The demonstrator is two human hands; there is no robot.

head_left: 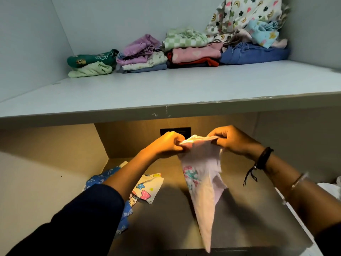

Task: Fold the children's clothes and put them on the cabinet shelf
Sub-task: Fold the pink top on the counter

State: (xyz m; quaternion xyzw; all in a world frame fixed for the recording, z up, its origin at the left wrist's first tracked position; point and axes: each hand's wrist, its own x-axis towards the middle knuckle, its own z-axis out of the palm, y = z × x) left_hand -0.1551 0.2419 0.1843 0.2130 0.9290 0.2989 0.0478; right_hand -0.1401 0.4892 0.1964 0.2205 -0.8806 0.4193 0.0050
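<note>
I see the pale cabinet shelf (184, 85) spanning the upper half of my view, its front edge chipped near the middle. Along its back, from ten o'clock round to two o'clock, sit the folded stacks: a green pile (90, 64), a lilac-topped pile (141, 52), a pile with a green checked piece over pink and red (191, 50), and a blue pile (252, 53). Above that last one, at one o'clock, a loose heap of clover-and-rainbow print cloth (245, 17) leans into the corner.

Below the shelf is a warmly lit lower compartment (166, 209). At seven o'clock on its floor lie a blue bow-print garment (99, 179) and a cream cartoon-print garment (147, 189), touching each other, partly hidden by my left forearm.

At centre, a pale pink garment with a floral print (201, 183) hangs down to a point. My left hand (167, 143) and right hand (234, 140) each pinch its top edge, fingers closed on the cloth. A dark bracelet (263, 157) circles the right wrist.
</note>
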